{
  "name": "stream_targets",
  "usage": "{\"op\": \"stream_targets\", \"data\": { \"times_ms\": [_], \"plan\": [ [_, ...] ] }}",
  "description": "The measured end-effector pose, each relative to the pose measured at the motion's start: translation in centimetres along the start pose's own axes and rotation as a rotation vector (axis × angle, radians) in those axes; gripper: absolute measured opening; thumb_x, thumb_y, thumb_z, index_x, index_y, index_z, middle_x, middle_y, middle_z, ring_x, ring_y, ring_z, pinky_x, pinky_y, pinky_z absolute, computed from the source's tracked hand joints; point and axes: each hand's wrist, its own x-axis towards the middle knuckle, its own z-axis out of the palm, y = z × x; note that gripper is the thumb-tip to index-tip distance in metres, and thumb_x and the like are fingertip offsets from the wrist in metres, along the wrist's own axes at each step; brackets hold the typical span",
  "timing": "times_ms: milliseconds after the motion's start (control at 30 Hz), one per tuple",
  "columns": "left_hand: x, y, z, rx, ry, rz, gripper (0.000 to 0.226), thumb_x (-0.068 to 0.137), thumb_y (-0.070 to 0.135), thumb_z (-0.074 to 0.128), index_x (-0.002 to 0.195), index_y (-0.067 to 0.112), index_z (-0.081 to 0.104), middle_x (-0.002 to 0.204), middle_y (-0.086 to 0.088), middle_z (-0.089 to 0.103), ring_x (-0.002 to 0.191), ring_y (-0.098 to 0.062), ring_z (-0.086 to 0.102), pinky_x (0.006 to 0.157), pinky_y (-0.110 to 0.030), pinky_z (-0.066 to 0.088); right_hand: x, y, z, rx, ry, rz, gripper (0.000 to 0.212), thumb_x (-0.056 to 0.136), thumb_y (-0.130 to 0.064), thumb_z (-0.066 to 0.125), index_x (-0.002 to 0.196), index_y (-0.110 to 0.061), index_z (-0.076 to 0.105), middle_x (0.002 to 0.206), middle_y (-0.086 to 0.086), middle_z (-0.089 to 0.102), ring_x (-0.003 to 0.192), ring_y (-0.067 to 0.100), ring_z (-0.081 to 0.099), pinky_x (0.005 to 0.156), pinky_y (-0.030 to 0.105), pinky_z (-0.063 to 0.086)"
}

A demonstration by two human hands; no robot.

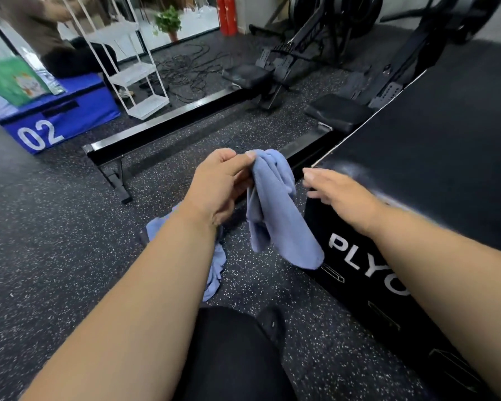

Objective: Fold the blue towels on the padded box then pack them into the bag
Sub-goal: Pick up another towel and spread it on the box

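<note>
Left hand (pixel 219 183) pinches the bunched top of a blue towel (pixel 275 209), which hangs limp above the speckled rubber floor (pixel 55 241). Right hand (pixel 339 189), open with fingers spread and slightly blurred, hovers over the near corner of the black padded plyo box (pixel 446 169), holding nothing. A second blue towel (pixel 214 264) lies crumpled on the floor beneath the left forearm. The bag is probably the green one (pixel 12 79) on the blue box (pixel 58 117). Good practice: find two corners, spread the towel flat on the box, then fold.
</note>
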Motion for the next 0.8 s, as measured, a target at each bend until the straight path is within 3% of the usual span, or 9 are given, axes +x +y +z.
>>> {"op": "stream_targets", "data": {
  "times_ms": [67,167,233,333,433,567,700,800],
  "plan": [
    [-2.3,0.3,1.7,0.018,-0.045,-0.032,0.041,0.096,0.010,0.073,0.074,0.026,0.041,0.075,-0.001,0.051,0.082,-0.018,0.056,0.084,-0.036,0.050,-2.7,-1.4,0.6,0.093,-0.005,-0.025,0.033,0.107,-0.044,0.054,0.115,-0.019,0.075,0.113,-0.004,0.078,0.104,0.005,0.068,0.087,0.014,0.050],
    [-6.2,0.5,4.3,-0.008,-0.098,-0.077,0.036,0.097,0.006,0.070,0.077,0.022,0.046,0.080,-0.004,0.060,0.079,-0.016,0.065,0.076,-0.029,0.058,-6.7,-2.5,0.4,0.082,0.073,-0.046,0.048,0.099,-0.053,0.061,0.091,-0.007,0.072,0.096,0.008,0.077,0.089,0.022,0.068,0.097,0.044,0.055],
    [-7.9,0.7,5.3,-0.011,-0.113,-0.082,0.034,0.098,0.005,0.069,0.078,0.020,0.047,0.079,-0.004,0.060,0.076,-0.015,0.066,0.073,-0.027,0.059,-8.7,-2.7,0.0,0.143,0.094,-0.041,0.037,0.095,-0.049,0.064,0.082,-0.014,0.067,0.086,0.004,0.068,0.084,0.019,0.061,0.090,0.045,0.053],
    [-11.4,1.0,7.0,0.002,-0.173,-0.085,0.032,0.097,0.006,0.070,0.080,0.022,0.049,0.081,-0.002,0.054,0.076,-0.015,0.059,0.070,-0.027,0.055,-13.2,-3.7,-1.4,0.487,0.110,-0.066,0.022,0.095,-0.034,0.063,0.095,-0.013,0.069,0.099,0.003,0.071,0.097,0.021,0.064,0.092,0.042,0.047],
    [-14.4,1.1,8.3,-0.028,-0.218,-0.096,0.021,0.096,0.007,0.071,0.094,0.020,0.055,0.091,-0.005,0.062,0.079,-0.017,0.061,0.076,-0.030,0.051,-17.4,-4.9,-3.4,0.746,0.090,-0.105,0.037,0.099,-0.020,0.055,0.118,0.009,0.067,0.126,0.020,0.069,0.120,0.035,0.066,0.109,0.046,0.047],
    [-18.3,1.3,9.7,-0.060,-0.239,-0.140,0.016,0.095,0.010,0.070,0.104,0.015,0.058,0.099,-0.010,0.077,0.083,-0.019,0.074,0.082,-0.031,0.058,-22.3,-6.8,-6.1,1.001,-0.066,-0.139,0.026,0.100,-0.016,0.042,0.103,-0.004,0.065,0.106,0.012,0.063,0.107,0.025,0.063,0.100,0.039,0.050],
    [-21.1,0.0,10.0,-0.014,-0.230,-0.202,0.004,0.102,0.019,0.064,0.105,0.016,0.062,0.105,-0.007,0.079,0.096,-0.021,0.075,0.088,-0.034,0.056,-25.4,-8.3,-8.0,1.079,-0.044,-0.191,0.026,0.098,-0.017,0.043,0.115,-0.004,0.058,0.108,0.013,0.063,0.108,0.027,0.064,0.100,0.037,0.055],
    [-22.1,-1.3,10.1,0.071,-0.191,-0.266,0.009,0.101,0.026,0.065,0.107,0.020,0.063,0.115,-0.007,0.079,0.099,-0.019,0.073,0.088,-0.034,0.050,-27.3,-9.4,-9.4,1.143,-0.015,-0.191,0.036,0.096,-0.017,0.049,0.128,-0.001,0.054,0.120,0.014,0.059,0.124,0.029,0.057,0.112,0.038,0.048]
  ]
}}
